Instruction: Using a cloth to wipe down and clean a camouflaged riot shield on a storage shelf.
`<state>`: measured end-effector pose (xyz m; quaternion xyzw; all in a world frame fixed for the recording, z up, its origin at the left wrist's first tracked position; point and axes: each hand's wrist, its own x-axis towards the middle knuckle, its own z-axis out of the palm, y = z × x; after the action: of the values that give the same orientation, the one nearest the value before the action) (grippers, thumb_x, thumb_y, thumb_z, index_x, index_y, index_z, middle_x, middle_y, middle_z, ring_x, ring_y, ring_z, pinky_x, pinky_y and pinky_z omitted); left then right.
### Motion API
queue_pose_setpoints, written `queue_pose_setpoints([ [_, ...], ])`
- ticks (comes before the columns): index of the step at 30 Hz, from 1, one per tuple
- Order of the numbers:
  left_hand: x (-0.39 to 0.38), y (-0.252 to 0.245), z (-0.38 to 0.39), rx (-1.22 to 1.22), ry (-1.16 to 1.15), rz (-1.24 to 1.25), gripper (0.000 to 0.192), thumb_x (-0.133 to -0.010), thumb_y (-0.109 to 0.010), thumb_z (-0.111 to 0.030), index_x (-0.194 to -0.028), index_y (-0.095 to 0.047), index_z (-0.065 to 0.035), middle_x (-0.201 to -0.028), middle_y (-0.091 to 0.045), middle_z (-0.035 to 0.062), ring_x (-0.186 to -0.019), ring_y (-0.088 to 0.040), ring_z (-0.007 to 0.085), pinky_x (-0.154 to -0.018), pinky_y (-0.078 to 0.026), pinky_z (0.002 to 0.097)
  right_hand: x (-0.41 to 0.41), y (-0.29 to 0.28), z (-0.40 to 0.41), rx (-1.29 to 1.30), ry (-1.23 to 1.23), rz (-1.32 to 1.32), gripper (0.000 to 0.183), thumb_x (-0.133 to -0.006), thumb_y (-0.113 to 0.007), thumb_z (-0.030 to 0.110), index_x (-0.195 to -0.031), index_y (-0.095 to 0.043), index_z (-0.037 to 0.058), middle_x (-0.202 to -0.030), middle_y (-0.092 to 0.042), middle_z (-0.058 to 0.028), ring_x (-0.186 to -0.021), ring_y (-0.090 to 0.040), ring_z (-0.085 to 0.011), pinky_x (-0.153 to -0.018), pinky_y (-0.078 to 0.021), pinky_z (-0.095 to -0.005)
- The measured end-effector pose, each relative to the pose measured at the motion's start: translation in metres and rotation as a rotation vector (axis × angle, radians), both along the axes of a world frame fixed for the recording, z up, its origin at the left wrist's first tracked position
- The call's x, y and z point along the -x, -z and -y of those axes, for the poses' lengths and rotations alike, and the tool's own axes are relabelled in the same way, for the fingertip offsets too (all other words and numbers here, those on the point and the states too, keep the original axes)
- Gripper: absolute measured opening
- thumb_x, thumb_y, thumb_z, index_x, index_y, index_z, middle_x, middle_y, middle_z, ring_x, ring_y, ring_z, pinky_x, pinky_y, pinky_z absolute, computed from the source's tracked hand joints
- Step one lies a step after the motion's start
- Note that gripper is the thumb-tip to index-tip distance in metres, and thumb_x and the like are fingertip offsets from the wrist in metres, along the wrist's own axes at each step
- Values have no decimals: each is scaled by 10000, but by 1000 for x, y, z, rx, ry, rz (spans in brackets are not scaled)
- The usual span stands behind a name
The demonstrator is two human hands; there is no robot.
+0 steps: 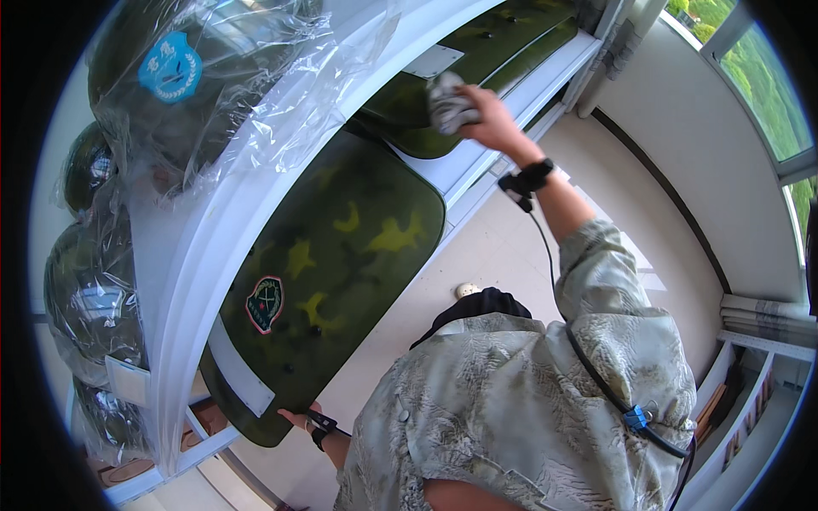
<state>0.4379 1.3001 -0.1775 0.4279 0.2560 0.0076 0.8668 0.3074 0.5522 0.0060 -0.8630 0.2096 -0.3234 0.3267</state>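
A crumpled grey-and-white cloth [450, 105] is bunched in my right hand [489, 121]. It lies against a dark green camouflage shield [409, 128], near that shield's white rectangular plate [434, 61]. My left hand [298, 418] is at the lower edge of a second camouflage shield [358, 255], its thumb on the face and its fingers mostly hidden behind. That shield leans at a slant and bears a badge [265, 305] with writing and a pale strip [239, 367]. Black straps with small devices and cables are on both my wrists.
Above the shields runs a white shelf edge [211, 223]. Helmets [96, 294] wrapped in clear plastic stand on it. A window [760, 96] is at the right, and a white rack [735, 402] at the lower right. Pale floor tiles [511, 246] lie beneath.
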Motion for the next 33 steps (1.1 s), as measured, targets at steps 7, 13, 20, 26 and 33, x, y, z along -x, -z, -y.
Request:
queue_pose_setpoints([
  [7,9,2,1,-187,-91,12,646,-747,-576,-615,-1088,-556,-66,-1014,-619,31,-833,-596,198,-693,-496,300,-140,17,-47,268,-140,-303,395,-671,-612,257,-982,-555,20,-953,-613,-177,-961,-527,-341,-856,-426,-386],
  [13,3,3,-5,-142,-42,-83,644,-739,-590,-613,-1092,-554,-75,-1014,-620,26,-825,-598,195,-679,-497,299,-262,66,-26,254,-188,-284,488,-684,-550,359,-1003,-626,-1,-1013,-623,-176,-1022,-533,-323,-903,-407,-355],
  [20,8,-9,18,-97,-83,-60,631,-762,-598,-567,-1133,-541,-60,-1095,-603,38,-947,-585,213,-815,-487,321,-173,38,-54,404,-115,-158,374,-703,-552,307,-968,-603,49,-936,-635,-141,-964,-552,-329,-852,-439,-387],
  [26,8,3,-3,5,-27,34,643,-756,-623,-543,-1145,-534,-39,-1131,-586,63,-990,-571,239,-871,-466,352,-69,19,-75,232,-94,-255,342,-612,-637,227,-918,-584,84,-872,-630,-125,-921,-528,-301,-795,-439,-390],
  [33,14,-2,6,117,-63,68,617,-749,-635,-531,-1102,-560,-31,-1089,-603,80,-938,-592,242,-820,-494,354,33,70,-63,-362,-153,-269,498,-625,-604,166,-1111,-562,62,-874,-618,-146,-810,-596,-251,-740,-470,-316],
])
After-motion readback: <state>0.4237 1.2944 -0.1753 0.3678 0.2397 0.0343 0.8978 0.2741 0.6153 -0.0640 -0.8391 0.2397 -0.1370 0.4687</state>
